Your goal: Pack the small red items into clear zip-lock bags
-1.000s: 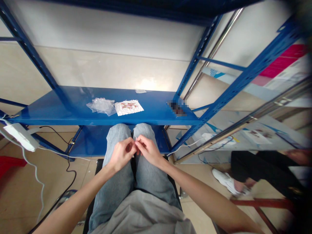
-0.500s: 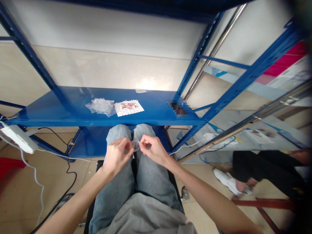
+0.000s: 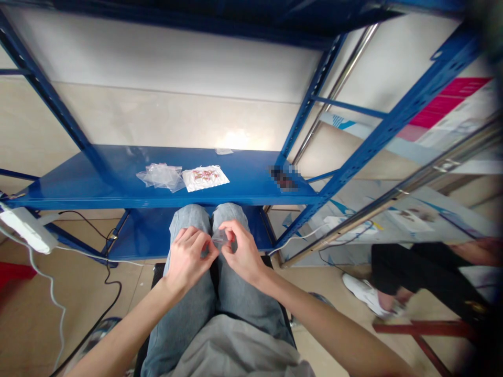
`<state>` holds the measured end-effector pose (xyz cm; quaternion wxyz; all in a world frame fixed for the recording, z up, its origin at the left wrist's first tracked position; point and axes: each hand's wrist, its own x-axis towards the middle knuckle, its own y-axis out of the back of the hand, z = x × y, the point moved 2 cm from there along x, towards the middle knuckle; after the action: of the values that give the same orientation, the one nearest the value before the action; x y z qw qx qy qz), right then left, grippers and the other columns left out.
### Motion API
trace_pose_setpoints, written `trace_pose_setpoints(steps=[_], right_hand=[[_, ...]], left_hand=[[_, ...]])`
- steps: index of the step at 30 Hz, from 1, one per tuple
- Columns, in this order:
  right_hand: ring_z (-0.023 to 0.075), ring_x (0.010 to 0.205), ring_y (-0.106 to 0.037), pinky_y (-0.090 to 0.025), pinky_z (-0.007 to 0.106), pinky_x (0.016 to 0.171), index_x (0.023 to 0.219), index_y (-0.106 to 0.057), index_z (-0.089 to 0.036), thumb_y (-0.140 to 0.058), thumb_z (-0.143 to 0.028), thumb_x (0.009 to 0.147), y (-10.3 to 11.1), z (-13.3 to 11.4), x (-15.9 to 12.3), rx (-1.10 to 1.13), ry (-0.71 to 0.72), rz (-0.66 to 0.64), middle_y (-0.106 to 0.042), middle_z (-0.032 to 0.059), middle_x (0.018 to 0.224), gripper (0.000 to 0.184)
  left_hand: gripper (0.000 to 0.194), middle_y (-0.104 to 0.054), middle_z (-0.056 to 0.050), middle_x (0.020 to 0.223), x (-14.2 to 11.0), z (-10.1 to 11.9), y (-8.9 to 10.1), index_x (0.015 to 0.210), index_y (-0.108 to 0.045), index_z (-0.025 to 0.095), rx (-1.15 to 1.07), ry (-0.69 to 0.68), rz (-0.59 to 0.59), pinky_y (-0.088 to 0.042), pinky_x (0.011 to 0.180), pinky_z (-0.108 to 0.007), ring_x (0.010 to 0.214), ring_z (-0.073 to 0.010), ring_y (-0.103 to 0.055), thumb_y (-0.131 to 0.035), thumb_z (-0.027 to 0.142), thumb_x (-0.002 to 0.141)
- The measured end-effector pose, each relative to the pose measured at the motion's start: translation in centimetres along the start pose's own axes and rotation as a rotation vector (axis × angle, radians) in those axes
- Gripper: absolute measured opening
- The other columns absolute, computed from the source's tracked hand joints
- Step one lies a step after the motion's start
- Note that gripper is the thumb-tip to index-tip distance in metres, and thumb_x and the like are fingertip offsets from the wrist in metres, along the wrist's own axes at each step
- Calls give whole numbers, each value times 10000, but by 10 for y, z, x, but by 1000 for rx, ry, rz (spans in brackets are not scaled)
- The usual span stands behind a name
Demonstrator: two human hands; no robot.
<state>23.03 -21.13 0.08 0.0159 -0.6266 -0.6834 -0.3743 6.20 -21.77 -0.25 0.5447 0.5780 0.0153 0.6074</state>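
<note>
A small clear plastic bag (image 3: 218,238) is held above my knees. My left hand (image 3: 192,255) pinches its lower edge between thumb and forefinger. My right hand (image 3: 242,254) is at the bag's other side, its thumb and forefinger curved and apart, with the fingertips close to the plastic. On the blue shelf (image 3: 106,183) ahead lies a loose pile of clear zip bags (image 3: 161,177). Beside that pile, a white sheet or pouch (image 3: 206,178) carries several small red and gold pieces, too small to name.
A small whitish packet (image 3: 223,151) lies at the shelf's back edge, and a blurred-out dark object (image 3: 283,178) at its right end. A white power strip (image 3: 27,230) with cables hangs at left. Another person's legs (image 3: 408,277) show at right, beyond a metal rail (image 3: 393,193).
My right thumb and forefinger have parted from a pinch on the bag. My left hand stays pinched at it. The whole view has shifted slightly.
</note>
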Motion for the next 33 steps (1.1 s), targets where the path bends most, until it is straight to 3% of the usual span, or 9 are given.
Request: trace_pose_setpoints(steps=[2,5,9,14,16,21,26,29,33], right_hand=[[163,784,-542,-470,303,775,1145,-568,-227,-560,-88,814,1,-1,1,65,1,-25,-532,-1,864,360],[181,912,-594,-497,329,855,1233,-542,-234,-618,-279,917,4,6,6,231,-54,-12,-593,38,1002,328],[191,1040,-623,-509,335,902,1316,-515,-251,-624,-389,939,6,25,14,426,-283,63,-625,77,1169,417],[211,880,-721,-560,321,724,1325,-563,-205,-714,-434,883,-1,34,14,876,-565,-262,-712,97,1053,521],[206,825,-734,-556,297,678,1253,-636,-169,-773,-428,836,-2,34,12,925,-603,-324,-732,107,1013,510],[170,708,-719,-540,262,647,937,-762,-117,-868,-414,721,-2,40,11,882,-643,-233,-763,106,865,383],[166,679,-717,-560,274,662,928,-780,-110,-902,-404,671,8,57,21,830,-632,-168,-778,125,878,409],[163,697,-726,-571,257,658,952,-781,-122,-889,-400,692,22,69,45,767,-571,-78,-784,128,910,395],[174,701,-737,-589,257,638,963,-778,-129,-852,-426,734,43,84,107,569,-444,-65,-787,136,917,382]], left_hand=[[145,-619,-12,688,0,-1,1,711,-569,202,-90,80,0,-404,719,-315,703,-183,-569,-582,156,848],[141,-659,-19,766,1,-8,2,788,-594,194,-361,316,-15,-444,736,-298,743,-180,-604,-561,242,916],[257,-691,-26,821,7,-21,1,833,-583,199,-778,552,29,-487,752,-294,769,-183,-635,-509,394,984],[280,-699,-10,809,9,-32,-8,884,-526,222,-1082,702,68,-508,723,-304,712,-185,-647,-535,493,957],[312,-701,-14,819,8,-33,-10,884,-536,220,-1101,714,35,-513,745,-313,728,-190,-655,-551,526,941],[326,-697,-21,804,10,-32,-9,863,-582,210,-1095,700,-31,-508,755,-307,728,-186,-641,-577,530,928],[335,-653,-22,692,8,-36,-17,802,-544,211,-1187,717,-68,-472,639,-293,622,-177,-601,-489,495,972],[317,-566,17,605,4,-38,-24,787,-523,210,-1153,698,-24,-400,555,-260,527,-137,-502,-499,464,975],[331,-512,37,560,1,-36,-31,813,-535,201,-1099,638,-37,-353,536,-243,500,-114,-444,-497,481,985]])
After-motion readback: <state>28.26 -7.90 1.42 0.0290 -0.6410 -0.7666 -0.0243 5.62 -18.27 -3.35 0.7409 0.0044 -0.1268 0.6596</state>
